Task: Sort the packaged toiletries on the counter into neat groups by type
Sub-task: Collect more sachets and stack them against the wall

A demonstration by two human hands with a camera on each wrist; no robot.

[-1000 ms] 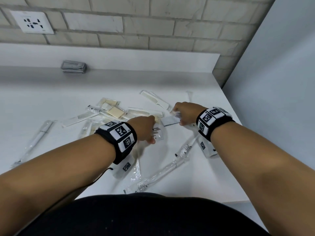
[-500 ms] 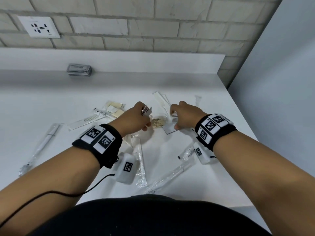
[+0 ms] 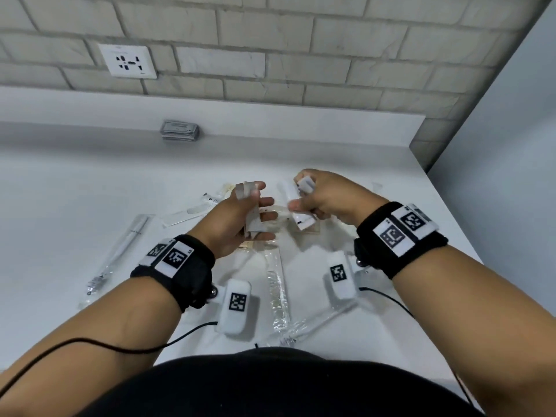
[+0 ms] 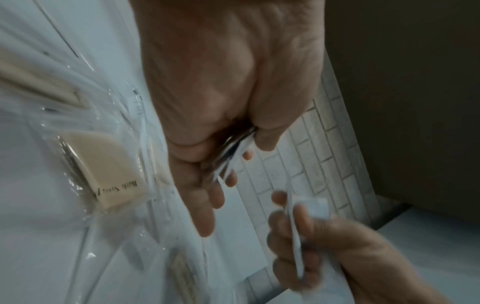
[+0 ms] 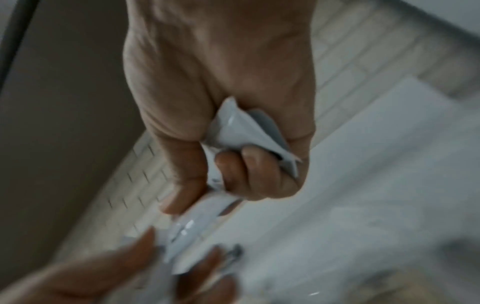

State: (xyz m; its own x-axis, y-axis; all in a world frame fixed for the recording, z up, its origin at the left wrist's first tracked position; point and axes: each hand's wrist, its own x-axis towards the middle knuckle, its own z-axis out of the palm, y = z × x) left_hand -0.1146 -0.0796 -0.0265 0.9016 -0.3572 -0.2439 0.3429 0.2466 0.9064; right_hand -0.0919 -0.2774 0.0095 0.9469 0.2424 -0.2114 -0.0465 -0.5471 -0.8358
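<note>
Both hands are raised above the white counter (image 3: 90, 188), close together. My left hand (image 3: 255, 206) pinches a few flat grey-white sachets (image 3: 252, 219) between thumb and fingers; in the left wrist view the thin sachets (image 4: 232, 152) stick out from under the thumb. My right hand (image 3: 304, 197) is closed on several white sachets (image 3: 305, 185). The right wrist view shows crumpled white sachets (image 5: 246, 131) in that fist and one longer white packet (image 5: 192, 224) reaching toward the left fingers. A wrapped cream soap bar (image 4: 114, 168) lies on the counter under the hands.
Wrapped toothbrushes lie at the left (image 3: 120, 257) and near the front edge (image 3: 276, 290). A packaged comb (image 3: 192, 212) lies behind my left hand. A stack of grey packets (image 3: 180, 134) sits at the back ledge. The counter ends at the right by a grey wall (image 3: 496, 176).
Both hands have lifted off the counter with sachets in them and come together. The right hand now holds more packets than a second ago.
</note>
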